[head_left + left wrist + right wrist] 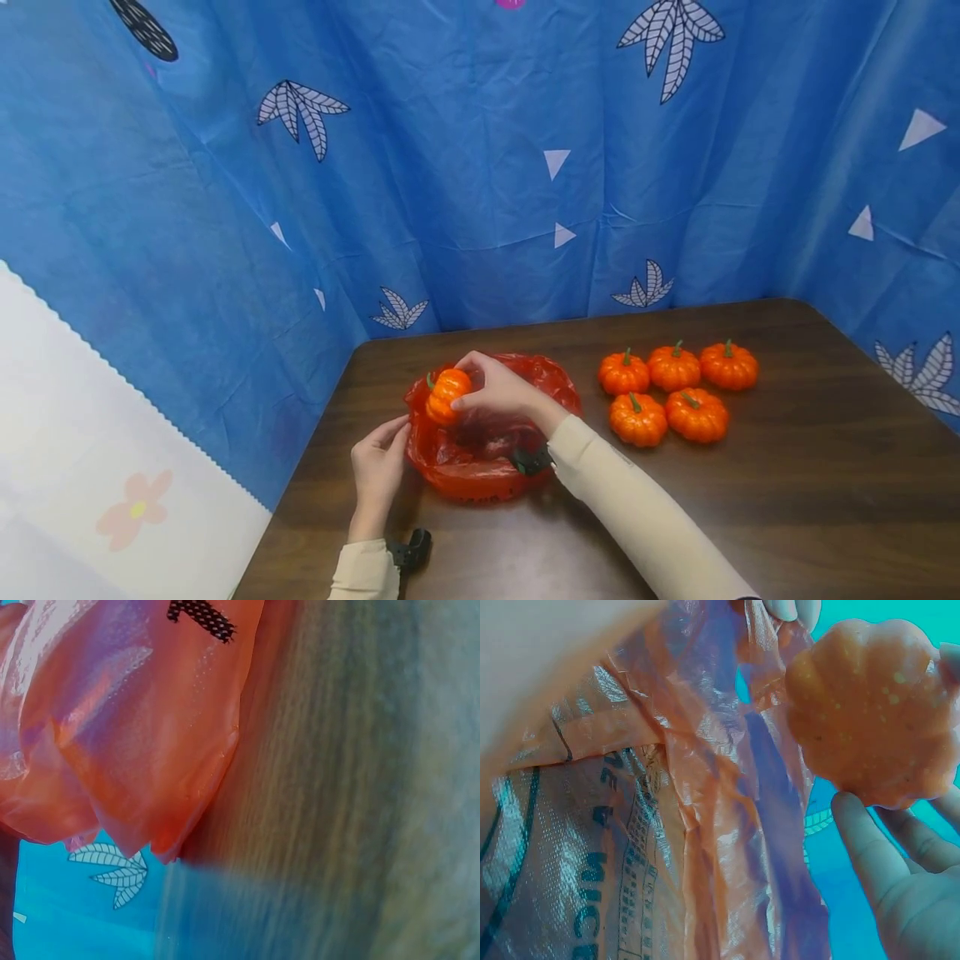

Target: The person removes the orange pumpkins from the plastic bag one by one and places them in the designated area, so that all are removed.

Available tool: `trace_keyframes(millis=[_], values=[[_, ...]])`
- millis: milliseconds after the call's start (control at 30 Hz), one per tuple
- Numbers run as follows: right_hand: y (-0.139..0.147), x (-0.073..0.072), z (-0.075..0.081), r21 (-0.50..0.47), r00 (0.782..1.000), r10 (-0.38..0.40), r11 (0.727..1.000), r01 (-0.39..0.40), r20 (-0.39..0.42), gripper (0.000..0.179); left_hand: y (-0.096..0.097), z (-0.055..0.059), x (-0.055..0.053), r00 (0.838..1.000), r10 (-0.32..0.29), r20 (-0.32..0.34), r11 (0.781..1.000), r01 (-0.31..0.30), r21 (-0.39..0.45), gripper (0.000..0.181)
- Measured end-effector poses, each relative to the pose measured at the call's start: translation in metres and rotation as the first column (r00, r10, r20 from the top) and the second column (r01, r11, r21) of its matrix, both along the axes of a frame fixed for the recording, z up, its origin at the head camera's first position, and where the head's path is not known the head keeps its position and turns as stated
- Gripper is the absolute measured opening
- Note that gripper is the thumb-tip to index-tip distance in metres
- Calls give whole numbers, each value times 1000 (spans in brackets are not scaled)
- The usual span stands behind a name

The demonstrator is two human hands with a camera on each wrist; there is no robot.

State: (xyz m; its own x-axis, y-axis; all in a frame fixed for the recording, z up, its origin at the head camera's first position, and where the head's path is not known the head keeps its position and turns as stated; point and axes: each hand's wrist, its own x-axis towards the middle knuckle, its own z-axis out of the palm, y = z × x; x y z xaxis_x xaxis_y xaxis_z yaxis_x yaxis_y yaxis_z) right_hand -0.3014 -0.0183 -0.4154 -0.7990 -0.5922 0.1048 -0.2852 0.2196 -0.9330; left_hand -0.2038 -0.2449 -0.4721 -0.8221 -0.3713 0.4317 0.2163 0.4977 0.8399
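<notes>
A small orange pumpkin [448, 397] with a green stem is held by my right hand [495, 387], above the left part of an open red plastic bag [480, 482]. In the right wrist view the fingers [866, 847] grip the pumpkin [874, 712] at its edge, beside the bag's crinkled plastic [712, 787]. My left hand [378, 467] pinches the left rim of the bag between thumb and fingers. Only the bag's printed side [135, 727] shows in the left wrist view; the left hand is out of sight there.
Several more pumpkins stand in two rows on the right of the brown wooden table [810, 467], one of them a front pumpkin [637, 419]. A blue patterned curtain [487, 167] hangs behind the table. White cloth [97, 467] lies along the left side.
</notes>
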Motion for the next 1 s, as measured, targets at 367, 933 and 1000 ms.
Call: trace_keyframes(millis=[367, 933, 1000], values=[[14, 13, 5, -123, 998, 67, 990, -68, -10, 54, 0, 1, 0, 1000, 6, 20, 1000, -6, 19, 15], [33, 38, -1, -256, 992, 121, 960, -112, 20, 54, -2, -3, -2, 1000, 1, 0, 1000, -1, 14, 15], [35, 40, -1, -257, 992, 124, 959, -117, 13, 54, -2, -3, -2, 1000, 3, 6, 1000, -3, 17, 15]])
